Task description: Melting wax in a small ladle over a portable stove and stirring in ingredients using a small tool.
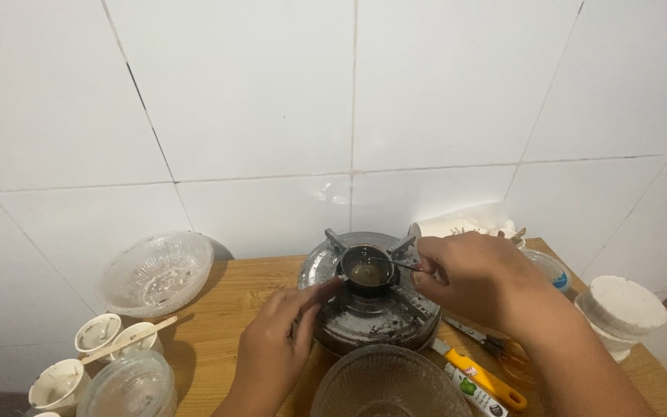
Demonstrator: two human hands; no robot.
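While the small round metal cup [366, 270] of brownish liquid sits on the grey single-burner gas stove [372, 316] at the middle of the wooden worktop [229, 297], the right hand [468, 278] pinches the cup's thin wire handle [403, 264] in clenched fingers. The left hand [279, 340] rests half-curled on the stove's near-left edge, grasping nothing. A clear glass bowl [156, 272] stands far left.

1. A home kitchen corner: white wall tiles [272, 100] behind a wooden tabletop [225, 309].
2. A small single-burner gas stove [372, 309] carries a little metal pot [366, 270].
3. Clear bowls [156, 272] and small white cups [98, 333] stand around it.
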